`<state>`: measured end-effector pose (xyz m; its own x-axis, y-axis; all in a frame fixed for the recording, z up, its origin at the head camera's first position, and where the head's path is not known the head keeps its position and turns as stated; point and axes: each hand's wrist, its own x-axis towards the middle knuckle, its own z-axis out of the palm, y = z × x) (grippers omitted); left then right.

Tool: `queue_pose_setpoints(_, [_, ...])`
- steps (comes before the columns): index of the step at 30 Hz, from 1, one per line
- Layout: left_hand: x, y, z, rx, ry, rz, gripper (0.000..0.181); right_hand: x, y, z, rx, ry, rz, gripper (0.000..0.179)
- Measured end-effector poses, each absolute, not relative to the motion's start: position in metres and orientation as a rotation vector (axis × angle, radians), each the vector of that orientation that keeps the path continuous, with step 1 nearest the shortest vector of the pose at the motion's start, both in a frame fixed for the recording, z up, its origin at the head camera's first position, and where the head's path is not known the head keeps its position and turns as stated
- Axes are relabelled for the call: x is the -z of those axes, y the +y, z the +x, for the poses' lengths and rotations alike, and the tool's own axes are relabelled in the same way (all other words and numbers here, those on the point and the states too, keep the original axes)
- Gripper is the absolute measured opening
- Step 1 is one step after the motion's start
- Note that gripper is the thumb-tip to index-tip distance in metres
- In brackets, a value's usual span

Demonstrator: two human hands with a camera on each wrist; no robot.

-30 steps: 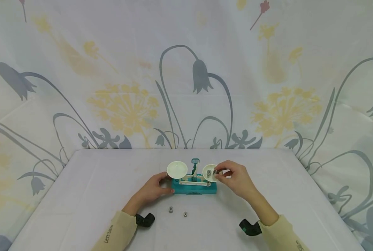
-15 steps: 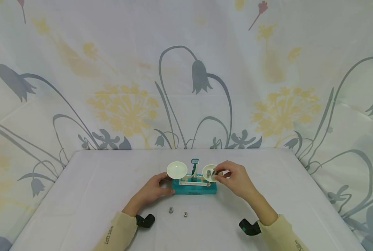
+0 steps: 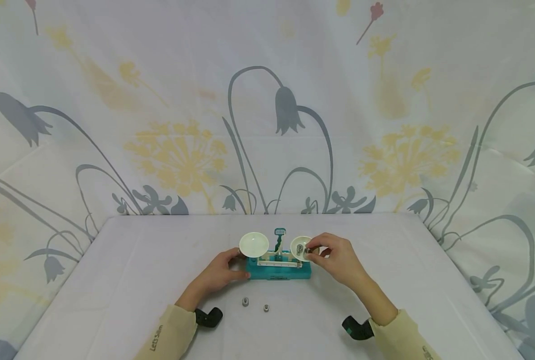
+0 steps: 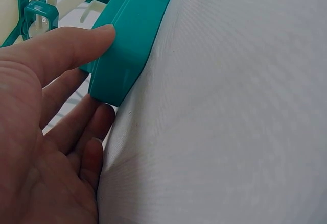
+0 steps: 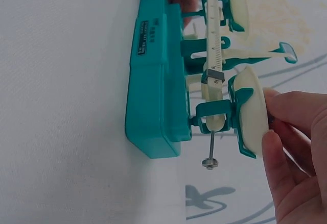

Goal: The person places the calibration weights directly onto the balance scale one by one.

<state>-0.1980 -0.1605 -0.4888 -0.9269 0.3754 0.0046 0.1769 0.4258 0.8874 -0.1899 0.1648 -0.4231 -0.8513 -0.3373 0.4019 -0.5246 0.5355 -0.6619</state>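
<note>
scale (image 3: 278, 271) — btwn l hand (image 3: 219, 270), r hand (image 3: 340, 256)

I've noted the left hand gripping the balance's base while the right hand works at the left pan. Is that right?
Not quite: the right hand is at the right pan, as the head view shows. The left hand does grip the balance's base.

Balance (image 3: 278, 273) on the table (image 3: 321, 320), below centre of frame; I see its left pan (image 3: 254, 244) and right pan (image 3: 301, 239) either side of the pointer (image 3: 278, 240). Left hand (image 3: 221, 270) at its left end, right hand (image 3: 339, 255) over the right pan's right edge. One weight (image 3: 300, 248) in that pan. Two loose weights (image 3: 245, 301) before the balance, one right of the other. Curtain (image 3: 267, 30) behind, across upper frame.
</note>
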Motion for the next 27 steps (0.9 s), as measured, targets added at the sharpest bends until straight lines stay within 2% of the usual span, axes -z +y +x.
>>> queue_pose_setpoints(27, [0.4889,-0.1607,-0.1983,-1.501,2.500,0.490,0.053,0.4228,0.1692,-0.1875,-1.343,-2.502,0.695,0.015])
